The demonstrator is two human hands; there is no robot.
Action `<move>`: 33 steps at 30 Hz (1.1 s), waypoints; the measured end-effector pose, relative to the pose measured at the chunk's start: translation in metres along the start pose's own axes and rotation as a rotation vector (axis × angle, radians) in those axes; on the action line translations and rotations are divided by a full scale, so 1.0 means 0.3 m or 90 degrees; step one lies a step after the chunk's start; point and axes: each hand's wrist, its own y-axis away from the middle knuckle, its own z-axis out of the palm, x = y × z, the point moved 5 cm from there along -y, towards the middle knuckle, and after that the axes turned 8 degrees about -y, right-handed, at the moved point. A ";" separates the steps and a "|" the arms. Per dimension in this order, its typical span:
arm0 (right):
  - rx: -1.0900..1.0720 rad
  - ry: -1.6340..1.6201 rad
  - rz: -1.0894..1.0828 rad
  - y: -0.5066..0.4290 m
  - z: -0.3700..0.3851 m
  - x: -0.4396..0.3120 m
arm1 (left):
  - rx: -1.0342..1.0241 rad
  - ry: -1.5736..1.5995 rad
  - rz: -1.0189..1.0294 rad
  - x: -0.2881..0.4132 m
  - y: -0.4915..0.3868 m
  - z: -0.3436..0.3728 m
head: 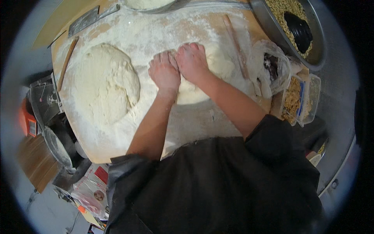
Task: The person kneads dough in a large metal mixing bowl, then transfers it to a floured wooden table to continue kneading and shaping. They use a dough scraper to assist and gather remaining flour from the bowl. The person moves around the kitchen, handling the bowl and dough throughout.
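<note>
A smooth, pale piece of dough [191,94] lies on the floured wooden board [191,117], partly covered by my hands. My left hand [165,71] presses at its left side, knuckles up and fingers bent downward. Right beside it, my right hand [192,61] bears on the same dough with curled fingers; the dough also shows to the right of that wrist. What lies under both palms is hidden. Left of my hands spreads a larger, rougher mass of dough [105,84], apart from them.
Wooden rolling pins lie at left [67,63] and right [236,46]. A metal scraper [84,22] rests at the far left. At right stand a large metal bowl [320,38] of chopped pieces with a black scoop [298,30], a plastic bag [282,70] and a plastic tub [292,101].
</note>
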 end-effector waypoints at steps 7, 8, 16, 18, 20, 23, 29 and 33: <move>-0.128 -0.011 0.016 -0.072 -0.129 0.193 | -0.165 0.054 0.093 0.135 0.164 -0.077; -0.168 0.000 0.026 -0.044 -0.132 0.212 | -0.105 0.054 0.086 0.142 0.200 -0.076; 0.217 -0.109 0.013 0.429 -0.118 0.147 | -0.013 0.002 0.244 0.127 0.401 -0.062; 0.183 -0.021 0.022 0.382 -0.050 0.177 | -0.015 -0.024 0.230 0.123 0.342 -0.023; 0.132 -0.017 0.034 0.276 0.001 0.218 | 0.027 0.007 0.146 0.103 0.259 0.018; 0.113 -0.031 0.040 0.136 0.006 0.212 | 0.092 0.021 0.111 0.087 0.162 0.063; 0.256 -0.251 0.081 0.110 -0.136 0.245 | -0.023 0.188 0.070 0.003 0.057 0.033; 0.334 -0.434 0.488 0.388 -0.157 0.461 | -0.128 0.170 0.044 -0.087 0.170 -0.004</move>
